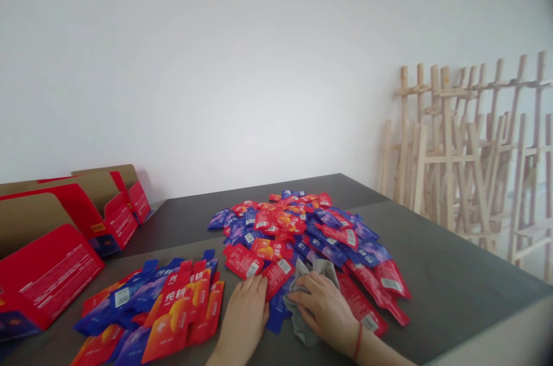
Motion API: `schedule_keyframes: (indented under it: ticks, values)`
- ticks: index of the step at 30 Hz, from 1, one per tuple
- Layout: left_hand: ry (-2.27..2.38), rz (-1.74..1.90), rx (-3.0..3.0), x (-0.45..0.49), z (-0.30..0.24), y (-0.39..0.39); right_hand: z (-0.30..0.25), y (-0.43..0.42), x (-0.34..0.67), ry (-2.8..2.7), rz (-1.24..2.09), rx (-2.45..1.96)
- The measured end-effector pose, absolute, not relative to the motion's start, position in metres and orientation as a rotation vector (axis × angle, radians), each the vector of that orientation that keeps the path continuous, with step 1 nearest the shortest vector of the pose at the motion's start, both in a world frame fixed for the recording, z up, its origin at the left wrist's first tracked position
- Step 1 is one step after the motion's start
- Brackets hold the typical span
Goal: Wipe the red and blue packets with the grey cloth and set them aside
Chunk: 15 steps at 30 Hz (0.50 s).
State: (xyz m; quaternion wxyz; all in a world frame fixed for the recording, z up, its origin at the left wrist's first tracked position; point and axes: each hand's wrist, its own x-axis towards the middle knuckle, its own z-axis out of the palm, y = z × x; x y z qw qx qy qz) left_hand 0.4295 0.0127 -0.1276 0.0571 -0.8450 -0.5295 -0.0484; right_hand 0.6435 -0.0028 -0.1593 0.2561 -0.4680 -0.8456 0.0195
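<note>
With the left hand [247,305] flat and open on a red sachet [276,275] and the right hand [322,308] pressing the grey cloth [317,274], a careless sweep could scatter the sachet pile [298,233] across the surface [449,274].

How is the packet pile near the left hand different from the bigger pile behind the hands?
The near pile is flatter, its packets fanned in overlapping rows; the far pile is a loose, higher heap. The near pile is smaller and lies beside the left hand; the far pile reaches both hands, and the right hand rests on its edge. Both mix red and blue packets.
</note>
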Motion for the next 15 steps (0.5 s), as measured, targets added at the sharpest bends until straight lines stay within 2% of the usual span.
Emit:
schedule_keyframes:
  ticks: [6, 15]
  values:
    - [-1.588, -0.061, -2.557, 0.439, -0.119, 0.015, -0.159, -0.002, 0.644, -2.297, 0.051, -1.243]
    - [-1.504, -0.197, -2.516, 0.416, -0.087, 0.015, -0.158, -0.003, 0.648, -2.237, 0.066, -1.092]
